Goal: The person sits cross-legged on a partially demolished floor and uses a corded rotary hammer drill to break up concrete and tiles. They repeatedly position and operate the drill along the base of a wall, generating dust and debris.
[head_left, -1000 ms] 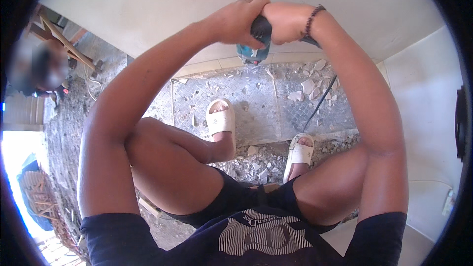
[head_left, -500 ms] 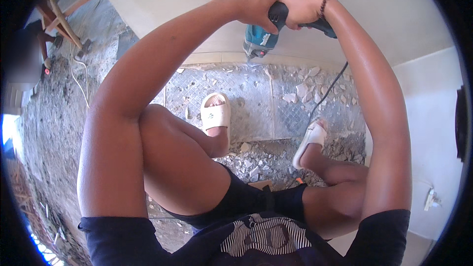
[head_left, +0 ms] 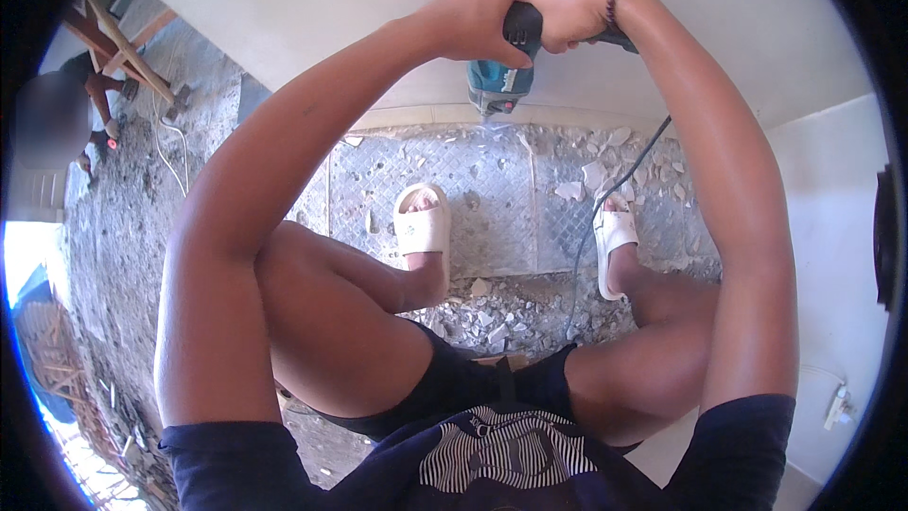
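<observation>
A teal and black corded power drill [head_left: 498, 82] points down at the foot of the white wall, where its tip meets the strip above the tiles. My left hand [head_left: 480, 21] is wrapped over the front of its black housing, the thumb lying along it. Behind that, my right hand [head_left: 570, 11] closes around the rear handle, fingers mostly hidden by the hand itself. The two hands touch. A dark power cord [head_left: 636, 173] hangs beyond my right forearm and curves down between my feet. The bit is too blurred to make out.
Broken tile and plaster chips [head_left: 487, 322] lie around my sandalled feet on the patterned tiles [head_left: 482, 218]. Wooden beams [head_left: 123, 38] and a crouching person [head_left: 59, 118] are at the far left. A socket [head_left: 836, 407] with a wire is on the right wall.
My right foot has shifted forward and turned straighter on the tiles. The view has tilted slightly. Both hands keep their hold on the drill, which stays at the wall's foot.
</observation>
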The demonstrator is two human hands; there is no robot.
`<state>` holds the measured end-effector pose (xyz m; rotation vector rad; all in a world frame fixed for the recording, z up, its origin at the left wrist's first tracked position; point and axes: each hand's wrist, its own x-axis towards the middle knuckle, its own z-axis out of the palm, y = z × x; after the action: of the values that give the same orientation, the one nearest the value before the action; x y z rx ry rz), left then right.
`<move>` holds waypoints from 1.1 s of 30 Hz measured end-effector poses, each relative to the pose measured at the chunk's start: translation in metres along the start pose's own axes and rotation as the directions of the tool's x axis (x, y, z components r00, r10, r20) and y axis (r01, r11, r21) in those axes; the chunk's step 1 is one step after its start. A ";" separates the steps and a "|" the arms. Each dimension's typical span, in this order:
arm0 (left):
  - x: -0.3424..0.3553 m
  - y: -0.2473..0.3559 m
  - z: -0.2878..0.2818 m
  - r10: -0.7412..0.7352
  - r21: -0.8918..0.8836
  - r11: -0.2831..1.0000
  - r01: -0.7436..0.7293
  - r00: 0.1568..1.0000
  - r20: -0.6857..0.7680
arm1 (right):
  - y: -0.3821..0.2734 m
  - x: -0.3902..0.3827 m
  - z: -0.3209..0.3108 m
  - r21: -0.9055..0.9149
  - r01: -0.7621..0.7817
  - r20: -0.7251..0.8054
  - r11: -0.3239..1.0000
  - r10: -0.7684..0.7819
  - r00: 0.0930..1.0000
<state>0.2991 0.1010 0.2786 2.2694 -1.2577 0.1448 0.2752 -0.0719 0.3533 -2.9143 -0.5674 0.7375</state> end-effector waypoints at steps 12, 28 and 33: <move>0.009 0.009 0.006 -0.012 0.022 1.000 0.011 0.999 0.041 | 0.005 -0.011 0.004 0.015 -0.052 0.011 0.999 0.052 0.999; 0.024 0.074 0.020 0.050 0.022 0.998 -0.051 0.998 0.038 | 0.048 -0.074 0.024 -0.024 0.122 -0.114 0.992 -0.124 0.986; 0.034 0.075 0.028 0.121 -0.018 0.992 -0.123 0.990 -0.073 | 0.053 -0.083 0.015 -0.048 0.028 -0.094 0.998 -0.033 0.995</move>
<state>0.2526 0.0292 0.2967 2.1489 -1.3541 0.2528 0.2181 -0.1518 0.3674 -2.9567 -0.6258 0.5868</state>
